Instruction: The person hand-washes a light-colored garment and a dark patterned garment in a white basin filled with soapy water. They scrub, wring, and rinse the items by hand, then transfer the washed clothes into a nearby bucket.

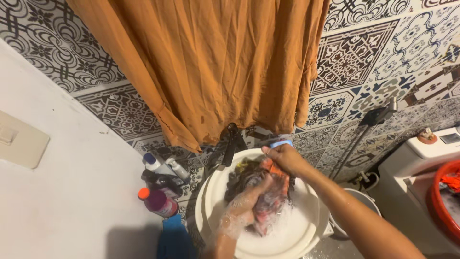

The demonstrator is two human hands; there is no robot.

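A white round basin (306,225) sits on the floor, full of soapy water and dark wet clothes (239,180). My left hand (247,199), covered in foam, grips a patterned orange and grey garment (273,199) from below. My right hand (282,158) pinches the same garment at its upper end, over the far rim of the basin. Part of the cloth is hidden under suds.
A large orange cloth (215,67) hangs on the patterned tile wall. Bottles (160,184) stand left of the basin, beside a blue object (173,240). A white toilet (421,163) with a red basin (445,201) on it stands at right. A spray hose (378,117) hangs on the wall.
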